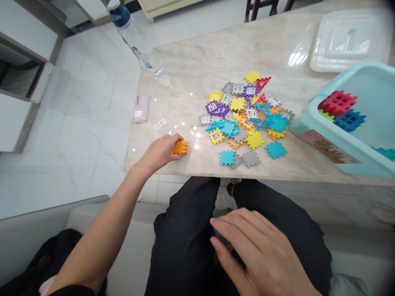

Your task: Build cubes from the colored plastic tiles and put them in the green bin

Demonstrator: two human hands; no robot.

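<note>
Near the table's front left, my left hand (162,153) is closed around a small stack of orange interlocking tiles (180,147); the stack's lower side is close to or on the tabletop, I cannot tell which. My right hand (259,246) hovers over my lap, fingers stretched out with the thumb apart, holding nothing. To the right of the left hand lies a loose pile of interlocking tiles (237,104) in yellow, purple, blue, grey and orange, several with white window inserts. A loose white window insert (159,124) lies just behind the left hand.
On the right stands a mint-green bin (333,102) with red, blue and green tiles inside. A translucent lid (348,41) lies behind it. A clear water bottle (137,43) with a blue cap stands at the back left. A blurred pink item (142,109) sits at the left edge.
</note>
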